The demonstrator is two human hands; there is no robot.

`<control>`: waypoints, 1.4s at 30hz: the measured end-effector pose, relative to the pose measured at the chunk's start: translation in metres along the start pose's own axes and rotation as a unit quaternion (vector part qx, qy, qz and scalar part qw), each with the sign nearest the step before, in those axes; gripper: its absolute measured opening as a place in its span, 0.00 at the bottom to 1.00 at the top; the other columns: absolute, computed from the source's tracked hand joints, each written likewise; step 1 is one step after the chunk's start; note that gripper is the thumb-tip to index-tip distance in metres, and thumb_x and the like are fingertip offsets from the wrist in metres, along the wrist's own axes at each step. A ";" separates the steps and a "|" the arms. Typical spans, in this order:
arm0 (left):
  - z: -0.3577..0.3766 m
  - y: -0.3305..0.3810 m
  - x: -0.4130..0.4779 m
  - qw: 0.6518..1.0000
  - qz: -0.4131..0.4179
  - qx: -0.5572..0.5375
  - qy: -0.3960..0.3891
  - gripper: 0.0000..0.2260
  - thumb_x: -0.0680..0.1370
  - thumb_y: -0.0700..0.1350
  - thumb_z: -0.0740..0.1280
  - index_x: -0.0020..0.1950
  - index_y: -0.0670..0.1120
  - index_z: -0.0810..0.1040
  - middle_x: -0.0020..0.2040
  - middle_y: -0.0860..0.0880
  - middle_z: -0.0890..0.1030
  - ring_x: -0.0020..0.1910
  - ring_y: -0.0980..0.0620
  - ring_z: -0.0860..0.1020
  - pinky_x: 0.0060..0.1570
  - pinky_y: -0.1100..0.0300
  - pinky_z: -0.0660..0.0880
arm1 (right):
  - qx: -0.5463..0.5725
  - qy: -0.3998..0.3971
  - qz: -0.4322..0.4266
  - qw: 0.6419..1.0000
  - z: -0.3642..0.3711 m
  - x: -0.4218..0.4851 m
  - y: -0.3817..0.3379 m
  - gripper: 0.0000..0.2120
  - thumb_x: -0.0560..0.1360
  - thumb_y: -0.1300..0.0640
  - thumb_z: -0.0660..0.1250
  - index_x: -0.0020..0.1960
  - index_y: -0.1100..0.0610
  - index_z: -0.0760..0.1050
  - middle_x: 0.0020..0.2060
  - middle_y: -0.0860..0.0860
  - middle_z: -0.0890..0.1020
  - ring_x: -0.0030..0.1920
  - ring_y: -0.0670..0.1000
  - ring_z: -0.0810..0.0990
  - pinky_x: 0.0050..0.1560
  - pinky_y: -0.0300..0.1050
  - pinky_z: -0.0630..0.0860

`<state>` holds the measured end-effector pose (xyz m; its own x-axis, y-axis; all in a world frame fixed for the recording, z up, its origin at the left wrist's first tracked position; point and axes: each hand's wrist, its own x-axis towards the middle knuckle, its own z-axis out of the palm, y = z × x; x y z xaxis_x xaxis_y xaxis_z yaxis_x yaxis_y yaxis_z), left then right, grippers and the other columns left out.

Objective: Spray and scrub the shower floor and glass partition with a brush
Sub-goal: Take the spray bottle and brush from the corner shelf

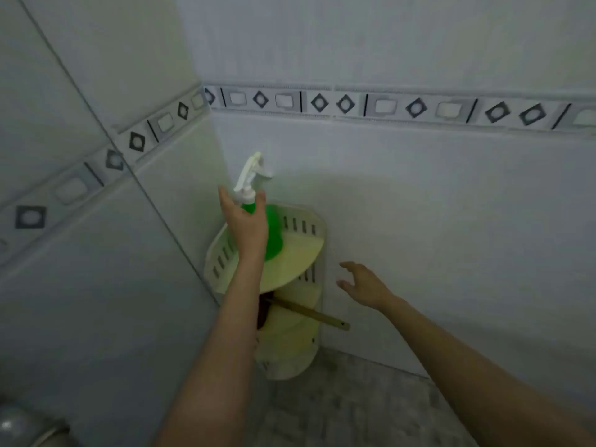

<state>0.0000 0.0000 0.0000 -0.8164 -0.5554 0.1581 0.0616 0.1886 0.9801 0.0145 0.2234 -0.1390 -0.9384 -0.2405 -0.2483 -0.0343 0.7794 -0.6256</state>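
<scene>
A green spray bottle point(274, 230) with a white trigger head stands on the top tier of a cream corner shelf point(303, 250). My left hand point(246, 221) is raised in front of the bottle's neck, thumb and fingers spread to either side of it; whether they touch it is unclear. A brush with a wooden handle point(309, 314) lies on the lower tier, its handle sticking out to the right and its head hidden behind my left forearm. My right hand point(364, 285) hovers open beside the shelf, fingers spread, holding nothing.
White tiled walls with a patterned border strip point(387, 106) meet at the corner behind the shelf. The grey mottled shower floor point(354, 408) lies below. A shiny metal object point(22, 427) shows at the bottom left corner.
</scene>
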 end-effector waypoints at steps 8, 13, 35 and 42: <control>0.016 -0.049 0.051 0.999 0.017 -0.044 -0.007 0.23 0.83 0.51 0.66 0.74 0.42 0.70 0.67 0.42 0.78 0.65 0.44 0.77 0.54 0.67 0.72 | -0.112 -0.200 0.111 0.967 0.106 0.055 0.048 0.38 0.78 0.40 0.61 0.79 0.51 0.45 0.76 0.55 0.58 0.74 0.56 0.61 0.73 0.56 0.59; 0.019 -0.055 0.074 0.998 0.043 -0.045 -0.018 0.20 0.82 0.49 0.67 0.71 0.41 0.75 0.55 0.49 0.82 0.48 0.53 0.83 0.48 0.67 0.77 | -0.185 -0.238 0.118 0.946 0.147 0.089 0.072 0.39 0.77 0.40 0.61 0.79 0.51 0.44 0.75 0.55 0.60 0.74 0.57 0.61 0.72 0.59 0.56; 0.027 -0.026 0.069 0.996 0.024 -0.087 -0.008 0.15 0.81 0.47 0.69 0.61 0.37 0.82 0.33 0.51 0.75 0.31 0.53 0.71 0.32 0.63 0.71 | -0.107 -0.187 0.081 0.973 0.112 0.064 0.038 0.22 0.75 0.34 0.61 0.48 0.54 0.76 0.41 0.51 0.77 0.42 0.50 0.76 0.38 0.41 0.70; 0.032 -0.017 0.012 0.996 -0.018 -0.082 -0.043 0.10 0.81 0.50 0.70 0.48 0.43 0.79 0.31 0.49 0.71 0.26 0.58 0.69 0.30 0.63 0.68 | -0.048 -0.131 0.172 0.975 0.087 -0.052 0.090 0.19 0.76 0.37 0.62 0.36 0.50 0.73 0.30 0.46 0.73 0.32 0.47 0.74 0.32 0.40 0.67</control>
<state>-0.0296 0.0163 -0.0189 -0.8651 -0.4874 0.1185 0.1189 0.0303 0.9924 0.0903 0.2557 -0.2470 -0.7802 -0.0856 -0.6197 0.2232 0.8873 -0.4035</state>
